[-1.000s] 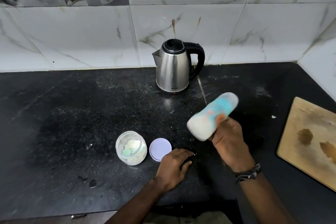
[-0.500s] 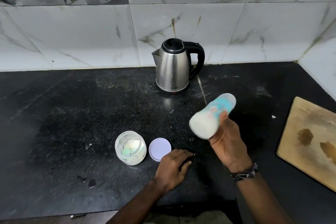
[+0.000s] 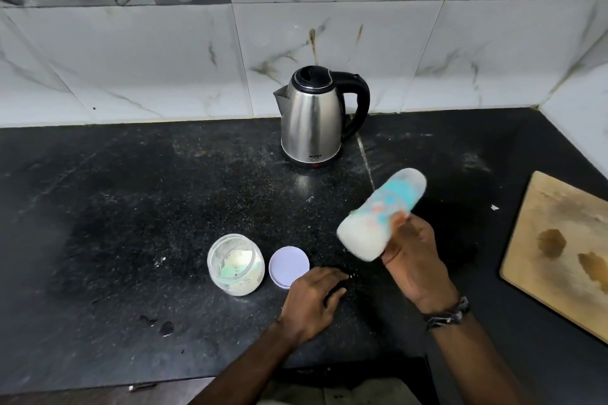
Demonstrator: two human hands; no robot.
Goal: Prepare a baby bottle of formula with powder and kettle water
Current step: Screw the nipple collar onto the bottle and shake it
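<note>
- My right hand is wrapped around the baby bottle, held in the air over the black counter, in front of and to the right of the kettle.
- My grip sits about mid-body on the bottle's right side; the fingers are closed round it.
- My left hand lies palm down on the counter, fingers loosely spread, holding nothing. It sits just beside the jar lid; I cannot tell if a fingertip touches it.
- Bottle contents: milky white and opaque, pooled toward the lower, near end. Judgement: powder and water are both already in.
- The bottle's outline is smeared with blur. Judgement: I am in the shaking or mixing step.
- Orientation: the long axis is tilted well off vertical. It runs from lower left, near me, to upper right, toward the wall.
- The upper far end looks rounded and pale, likely the cap; the blur keeps me from confirming which end is the teat.
- The kettle stands upright at the back by the tiled wall, lid down, handle to the right, well apart from my hands.
- The powder jar stands open left of its lid, with some powder remaining inside.
- Left to do, as I judge: finish mixing, set the bottle upright, and re-lid the jar.
- A wooden board lies at the right edge, not involved.
</note>
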